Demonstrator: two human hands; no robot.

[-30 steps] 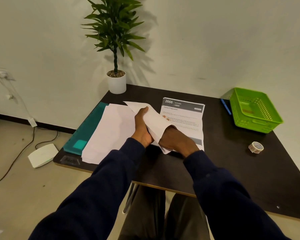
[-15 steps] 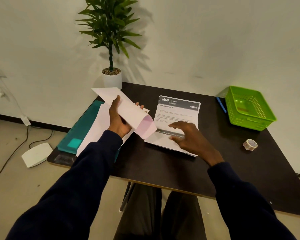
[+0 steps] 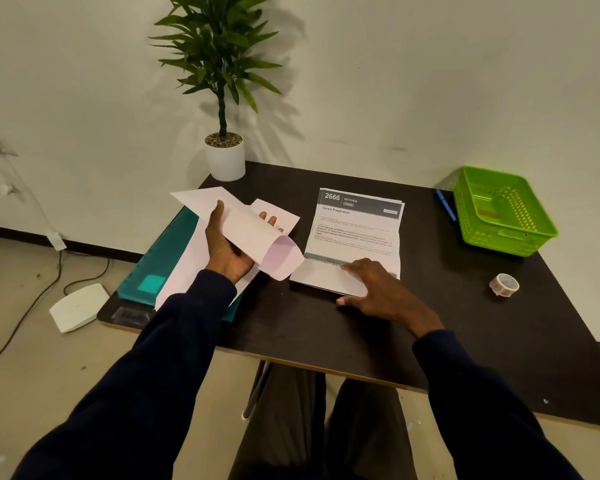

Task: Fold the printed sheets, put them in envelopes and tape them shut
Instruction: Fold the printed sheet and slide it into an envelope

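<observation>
two hands work: the left hand [image 3: 224, 251] grips an envelope [image 3: 245, 221], flap open toward the sheets [image 3: 357, 233] lying just right of it. the right hand [image 3: 381, 292] lies flat on their near edge, fingers spread, gripping nothing. better to slide off one sheet and fold it narrower than the envelope.

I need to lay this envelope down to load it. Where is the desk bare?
Bare desk lies between the printed sheets and the tape roll, and along the near edge below the right hand. The left side is crowded: white papers over a teal folder.
</observation>
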